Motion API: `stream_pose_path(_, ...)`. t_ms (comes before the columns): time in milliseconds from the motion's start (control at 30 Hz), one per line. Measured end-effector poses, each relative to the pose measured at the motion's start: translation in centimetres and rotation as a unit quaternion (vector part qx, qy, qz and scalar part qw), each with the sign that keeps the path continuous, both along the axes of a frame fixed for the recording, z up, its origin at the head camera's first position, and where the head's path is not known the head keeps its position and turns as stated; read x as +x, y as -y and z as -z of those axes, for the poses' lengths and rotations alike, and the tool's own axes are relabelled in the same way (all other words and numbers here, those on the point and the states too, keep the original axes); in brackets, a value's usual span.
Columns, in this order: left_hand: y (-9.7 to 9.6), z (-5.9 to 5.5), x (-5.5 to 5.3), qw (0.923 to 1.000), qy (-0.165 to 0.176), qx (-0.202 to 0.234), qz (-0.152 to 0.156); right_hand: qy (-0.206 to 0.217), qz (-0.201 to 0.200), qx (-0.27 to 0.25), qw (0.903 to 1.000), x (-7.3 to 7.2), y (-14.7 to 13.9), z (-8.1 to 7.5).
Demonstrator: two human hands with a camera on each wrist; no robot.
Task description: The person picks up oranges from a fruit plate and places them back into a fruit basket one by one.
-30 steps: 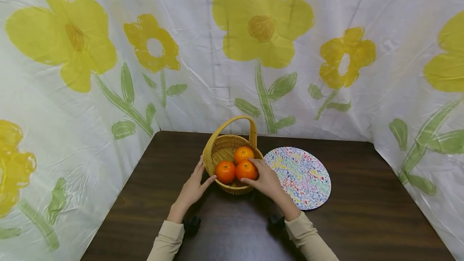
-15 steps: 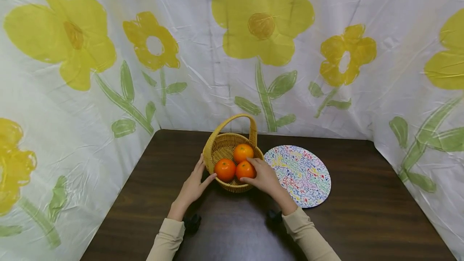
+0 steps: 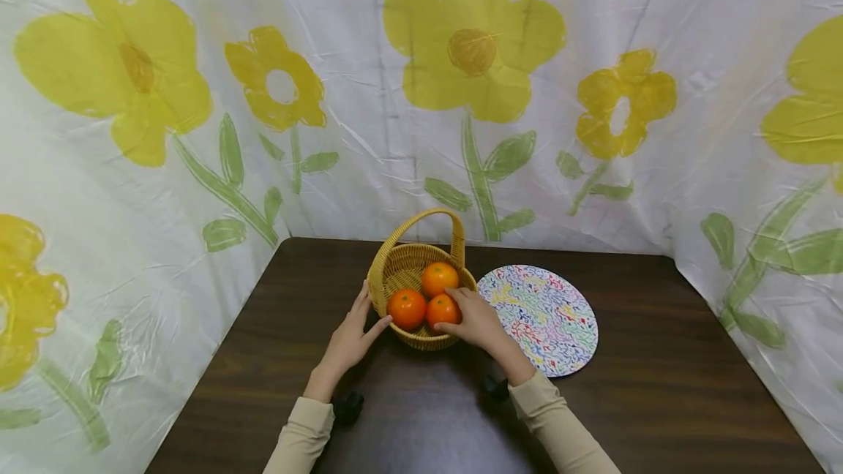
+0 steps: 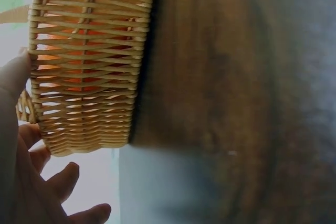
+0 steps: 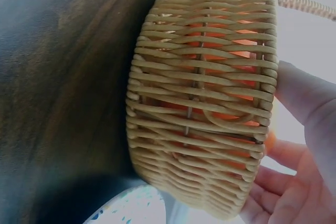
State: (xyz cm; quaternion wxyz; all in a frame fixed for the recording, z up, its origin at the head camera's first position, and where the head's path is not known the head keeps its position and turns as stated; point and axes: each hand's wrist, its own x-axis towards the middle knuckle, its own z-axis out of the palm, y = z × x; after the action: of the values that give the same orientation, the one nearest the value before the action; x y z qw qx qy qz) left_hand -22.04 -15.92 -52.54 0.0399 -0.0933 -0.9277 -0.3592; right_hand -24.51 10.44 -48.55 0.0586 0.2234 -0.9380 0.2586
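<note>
A yellow wicker basket [image 3: 429,344] with a tall arched handle stands on the dark wooden table, with three oranges inside. My left hand [image 3: 347,342] rests spread against the basket's left side, thumb at the front rim. In the left wrist view its other fingers [image 4: 64,181] are loosely extended beside the weave. Reaching over the right rim, my right hand [image 3: 479,322] holds the front right orange [image 3: 443,311] between thumb and fingers. Another orange [image 3: 406,309] lies to its left, and the third orange [image 3: 438,279] sits behind. The weave partly hides the fruit in both wrist views.
A round mat [image 3: 540,320] with a multicoloured squiggle pattern lies right of the basket, close to it. The table [image 3: 665,357] has a dark wood grain. Behind it hangs a white curtain [image 3: 369,159] with yellow flowers.
My right hand and its orange have shifted slightly left and down into the basket, nearer the other oranges. The left hand keeps its place at the basket.
</note>
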Motion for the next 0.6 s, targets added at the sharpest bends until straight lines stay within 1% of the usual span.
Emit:
stream_pose_path(167, 0.1, 0.2, -0.2, 1.0, 0.005, -0.001, -0.007, 0.016, 0.0, -0.02, 0.9997, -0.1, -0.1, 0.1)
stream_pose_path(300, 0.2, 0.2, -0.1, 1.0, 0.001, -0.003, -0.008, 0.001, -0.023, -0.046, 0.9987, 0.1, -0.6, 0.2)
stream_pose_path(433, 0.2, 0.2, 0.1, 0.9998, -0.018, -0.006, -0.01, -0.017, -0.036, -0.065, 0.9971, 0.2, -1.3, 0.0)
stream_pose_path(600, 0.2, 0.0, 0.3, 0.999, -0.043, -0.006, -0.01, -0.04, -0.033, -0.056, 0.9971, 0.2, -2.2, -0.2)
